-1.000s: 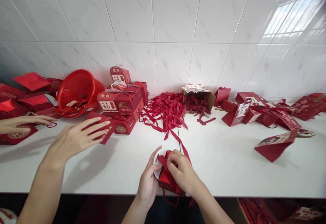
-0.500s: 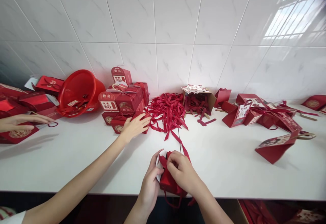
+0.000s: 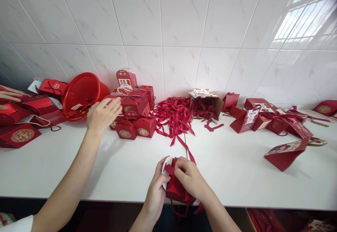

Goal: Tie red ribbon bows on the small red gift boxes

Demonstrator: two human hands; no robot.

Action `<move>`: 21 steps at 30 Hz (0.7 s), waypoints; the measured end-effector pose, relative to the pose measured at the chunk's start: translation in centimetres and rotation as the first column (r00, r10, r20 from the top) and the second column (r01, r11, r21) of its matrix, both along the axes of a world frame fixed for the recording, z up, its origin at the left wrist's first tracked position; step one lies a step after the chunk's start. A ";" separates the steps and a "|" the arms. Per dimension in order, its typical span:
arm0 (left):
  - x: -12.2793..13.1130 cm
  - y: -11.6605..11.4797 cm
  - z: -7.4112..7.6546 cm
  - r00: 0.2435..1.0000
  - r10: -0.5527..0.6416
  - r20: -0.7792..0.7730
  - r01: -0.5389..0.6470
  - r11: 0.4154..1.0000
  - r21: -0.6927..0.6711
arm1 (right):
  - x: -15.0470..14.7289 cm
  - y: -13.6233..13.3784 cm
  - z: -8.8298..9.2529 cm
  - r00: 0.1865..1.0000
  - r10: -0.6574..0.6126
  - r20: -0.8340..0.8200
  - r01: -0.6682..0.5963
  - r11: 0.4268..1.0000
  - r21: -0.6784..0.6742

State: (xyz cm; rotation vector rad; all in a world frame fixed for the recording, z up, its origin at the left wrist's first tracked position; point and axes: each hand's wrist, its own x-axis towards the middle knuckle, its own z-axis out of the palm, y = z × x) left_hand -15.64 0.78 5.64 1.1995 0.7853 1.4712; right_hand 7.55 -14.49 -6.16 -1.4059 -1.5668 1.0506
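A small red box [image 3: 177, 189] with a white-lined flap is at the table's front edge, between my two hands. My left hand [image 3: 156, 189] grips its left side, thumb on the flap. Pinched fingers of my right hand [image 3: 188, 175] are on a red ribbon [image 3: 170, 169] at the box top. A ribbon strand runs back from near my right hand to a heap of red ribbons [image 3: 175, 114]. A dark red cord loop hangs below the box, over the edge.
Another person's hand [image 3: 104, 115] hovers by stacked red boxes [image 3: 132, 106] and a red bucket [image 3: 102, 89]. More boxes [image 3: 21, 136] and a partial hand are far left. An open carton [image 3: 217, 105] stands behind; red bags [image 3: 285, 156] lie right.
The other person's hand has moved left off the stacked boxes. At far left, another hand has let go of a box and drawn back. My hands have barely moved.
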 end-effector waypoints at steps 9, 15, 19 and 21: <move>10.9 -15.8 -13.3 0.973 -0.097 0.211 0.185 0.875 -0.447 | 0.1 0.3 0.1 0.991 0.059 0.119 -0.066 0.996 0.055; 9.0 -14.3 -13.6 0.973 -0.219 0.077 0.231 0.867 -0.441 | 0.5 0.2 0.3 0.995 0.059 0.084 -0.066 0.994 0.085; 8.7 -14.5 -13.4 0.970 -0.242 0.018 0.227 0.883 -0.410 | 0.6 0.2 0.1 0.994 0.067 0.084 -0.075 0.992 0.099; 8.5 -14.5 -13.5 0.963 -0.269 -0.005 0.246 0.889 -0.385 | 0.6 0.2 0.1 0.995 0.069 0.075 -0.077 0.992 0.098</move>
